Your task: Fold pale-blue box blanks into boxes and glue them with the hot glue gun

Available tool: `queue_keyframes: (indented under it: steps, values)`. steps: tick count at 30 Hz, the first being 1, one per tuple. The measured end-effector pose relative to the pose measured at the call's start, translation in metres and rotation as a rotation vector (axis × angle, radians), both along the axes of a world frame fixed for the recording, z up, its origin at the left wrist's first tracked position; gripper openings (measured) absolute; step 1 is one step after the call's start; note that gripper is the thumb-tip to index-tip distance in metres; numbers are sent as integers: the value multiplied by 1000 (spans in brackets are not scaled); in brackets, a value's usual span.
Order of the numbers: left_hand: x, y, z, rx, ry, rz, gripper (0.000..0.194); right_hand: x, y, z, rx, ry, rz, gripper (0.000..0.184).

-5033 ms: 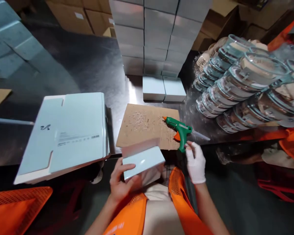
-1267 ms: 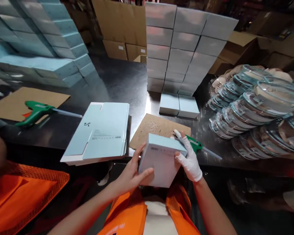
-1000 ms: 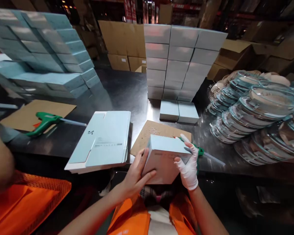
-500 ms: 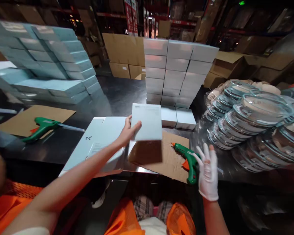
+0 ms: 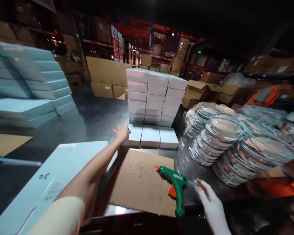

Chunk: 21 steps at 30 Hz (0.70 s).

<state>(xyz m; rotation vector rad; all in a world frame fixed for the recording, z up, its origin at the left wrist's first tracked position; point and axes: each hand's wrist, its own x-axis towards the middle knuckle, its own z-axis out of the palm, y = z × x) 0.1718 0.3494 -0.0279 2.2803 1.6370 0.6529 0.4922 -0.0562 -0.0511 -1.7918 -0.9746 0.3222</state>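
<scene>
My bare left hand (image 5: 122,133) reaches forward with its fingers spread, beside the left end of a front row of light-blue boxes. Its fingertips touch or nearly touch the leftmost box (image 5: 135,134). My right hand (image 5: 210,199), in a white glove with some bare fingertips, is slightly blurred at the lower right. Its fingers are loosely extended and hold nothing I can see. Close to them is the clear glue stick (image 5: 192,183) at the back of a green glue gun (image 5: 176,184). The gun lies on a cardboard sheet (image 5: 139,182), its orange nozzle pointing left.
Behind the front row rises a stack of white-blue boxes (image 5: 156,94). Stacked glass bowls (image 5: 210,140) stand at right. Flattened light-blue cartons (image 5: 56,176) lie at left, with more stacked boxes (image 5: 29,78) beyond. A person in an orange vest (image 5: 266,96) is at far right.
My left hand has let go of the box it held, which now sits at the left end of the front row. The camera view has shifted; my right hand stays near the glue gun.
</scene>
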Motion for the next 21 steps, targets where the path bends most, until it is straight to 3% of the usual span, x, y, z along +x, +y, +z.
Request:
queue_keyframes:
  steps: [4,7,10,13,16,18,21]
  values:
    - [21,-3,-24,14,187,-240,64,16,112,24,-35,-447,290,46]
    - [34,-11,-41,-3,310,-347,63,14,200,31,-82,-520,369,50]
    - [37,-17,-52,35,386,-365,59,3,246,27,-142,-556,418,48]
    - [33,-17,-59,82,437,-365,60,-10,253,20,-201,-581,441,42]
    - [29,-15,-63,115,471,-372,61,-17,242,23,-232,-607,449,45]
    - [26,-14,-64,125,490,-370,62,-13,229,37,-238,-643,460,55]
    - [22,-14,-61,206,476,-372,63,7,199,79,-189,-751,435,65]
